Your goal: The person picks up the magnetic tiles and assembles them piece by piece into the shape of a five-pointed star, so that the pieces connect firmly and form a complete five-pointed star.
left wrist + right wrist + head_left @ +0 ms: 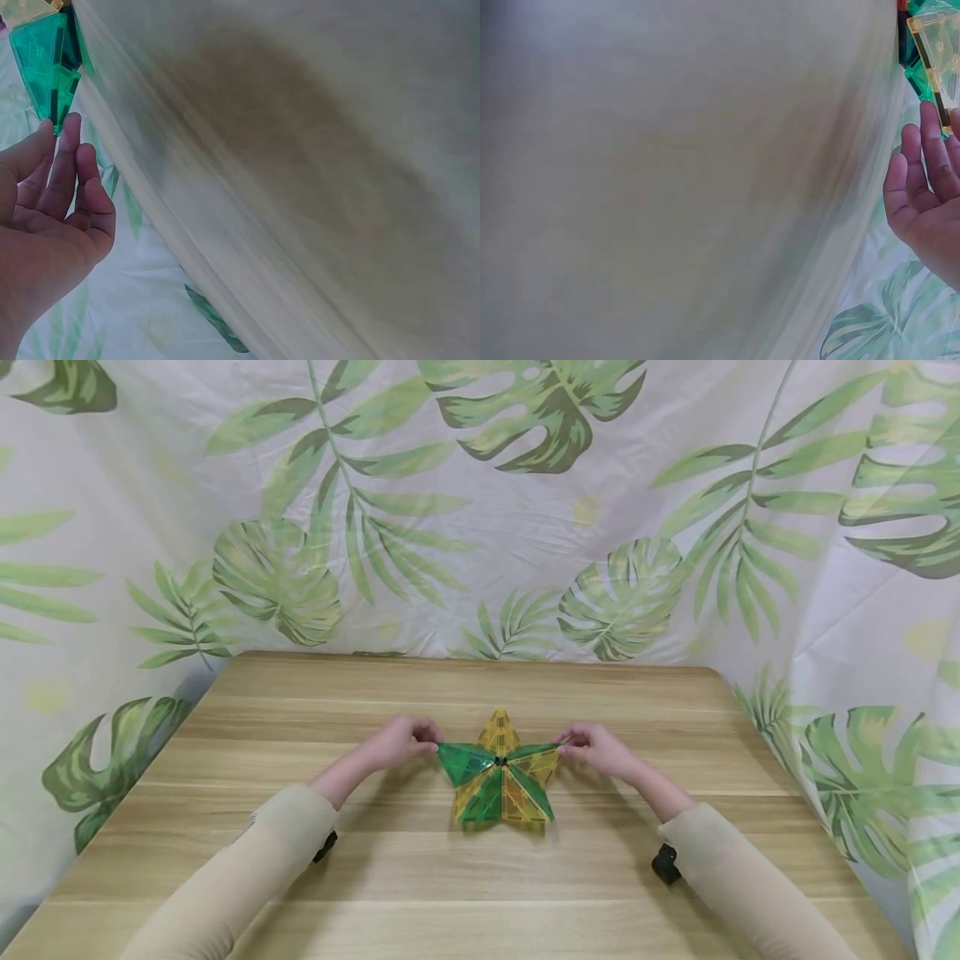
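A five-pointed star built from see-through green and yellow magnetic tiles stands in the middle of the table, raised at its centre. My left hand pinches the tip of its left point, a green tile seen closely in the left wrist view. On the other side, my right hand pinches the tip of the right point between thumb and fingers. A yellow tile with green behind it shows at those fingertips in the right wrist view. One yellow point faces away from me.
The wooden table runs back to a leaf-printed cloth hanging behind and at both sides. Black wrist devices sit beneath the beige sleeves. In both wrist views the tabletop fills much of the picture.
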Demonstrator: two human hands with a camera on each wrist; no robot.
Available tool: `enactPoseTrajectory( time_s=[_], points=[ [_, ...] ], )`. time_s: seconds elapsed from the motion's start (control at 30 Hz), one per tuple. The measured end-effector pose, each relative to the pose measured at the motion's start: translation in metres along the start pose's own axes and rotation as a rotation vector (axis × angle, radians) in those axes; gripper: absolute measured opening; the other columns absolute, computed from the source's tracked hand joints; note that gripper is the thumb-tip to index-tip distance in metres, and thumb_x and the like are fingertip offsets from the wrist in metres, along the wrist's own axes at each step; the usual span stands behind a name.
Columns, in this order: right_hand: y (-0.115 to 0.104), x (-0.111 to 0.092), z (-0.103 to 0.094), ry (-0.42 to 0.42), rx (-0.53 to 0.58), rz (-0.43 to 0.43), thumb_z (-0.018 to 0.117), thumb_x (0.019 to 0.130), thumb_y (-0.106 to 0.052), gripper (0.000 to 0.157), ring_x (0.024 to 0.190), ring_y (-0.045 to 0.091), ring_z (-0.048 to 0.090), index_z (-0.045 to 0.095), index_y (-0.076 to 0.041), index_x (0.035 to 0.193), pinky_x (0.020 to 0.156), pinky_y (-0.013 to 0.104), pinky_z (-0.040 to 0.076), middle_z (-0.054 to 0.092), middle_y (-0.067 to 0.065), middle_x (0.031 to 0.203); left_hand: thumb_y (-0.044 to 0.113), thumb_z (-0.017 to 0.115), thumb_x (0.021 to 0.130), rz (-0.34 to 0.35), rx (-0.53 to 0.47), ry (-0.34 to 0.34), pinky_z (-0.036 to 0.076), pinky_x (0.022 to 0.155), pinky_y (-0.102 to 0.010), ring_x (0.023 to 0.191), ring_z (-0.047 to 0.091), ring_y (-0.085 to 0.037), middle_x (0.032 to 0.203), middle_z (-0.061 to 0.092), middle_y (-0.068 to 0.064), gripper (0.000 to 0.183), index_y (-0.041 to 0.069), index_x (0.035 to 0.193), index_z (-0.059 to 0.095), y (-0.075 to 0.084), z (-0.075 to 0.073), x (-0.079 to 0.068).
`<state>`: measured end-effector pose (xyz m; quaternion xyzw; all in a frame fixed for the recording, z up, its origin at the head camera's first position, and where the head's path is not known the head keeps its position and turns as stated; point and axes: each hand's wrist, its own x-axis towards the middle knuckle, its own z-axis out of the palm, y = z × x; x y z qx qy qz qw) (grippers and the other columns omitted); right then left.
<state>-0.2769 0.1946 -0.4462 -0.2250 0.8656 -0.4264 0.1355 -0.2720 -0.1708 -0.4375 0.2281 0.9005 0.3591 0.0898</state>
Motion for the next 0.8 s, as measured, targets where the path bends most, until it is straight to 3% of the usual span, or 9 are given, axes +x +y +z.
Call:
enactPoseTrajectory(
  time_s=[0.27, 0.47, 0.8],
  points=[
    [0.005, 0.021, -0.011, 0.01, 0.04, 0.043, 0.06, 0.092, -0.011, 0.024, 0.087, 0.033, 0.064, 0.061, 0.002, 0.113, 0.072, 0.042, 0.054, 0.067, 0.022, 0.097, 0.006, 0.064, 0.089, -0.038, 0.005, 0.04, 0.05, 0.075, -0.031, 0.084, 0.06, -0.018, 0.09, 0.067, -0.008, 0.008, 0.003, 0.095, 0.067, -0.003, -0.002, 0.023],
    [0.009, 0.032, -0.017, 0.034, 0.029, 0.09, 0.058, 0.094, -0.012, 0.024, 0.085, 0.028, 0.065, 0.061, 0.001, 0.114, 0.071, 0.039, 0.053, 0.068, 0.019, 0.098, 0.007, 0.062, 0.091, -0.07, 0.037, 0.051, 0.049, 0.075, -0.032, 0.085, 0.059, -0.018, 0.091, 0.066, -0.008, 0.008, 0.004, 0.096, 0.066, -0.002, -0.004, 0.038],
    [0.012, 0.045, -0.02, 0.048, 0.059, 0.143, 0.055, 0.096, -0.013, 0.028, 0.092, 0.033, 0.062, 0.058, 0.002, 0.119, 0.076, 0.041, 0.051, 0.065, 0.023, 0.107, 0.004, 0.06, 0.09, -0.09, 0.039, 0.089, 0.05, 0.079, -0.035, 0.086, 0.059, -0.022, 0.093, 0.065, -0.014, 0.009, 0.0, 0.098, 0.065, -0.003, -0.005, 0.05]
  ],
)
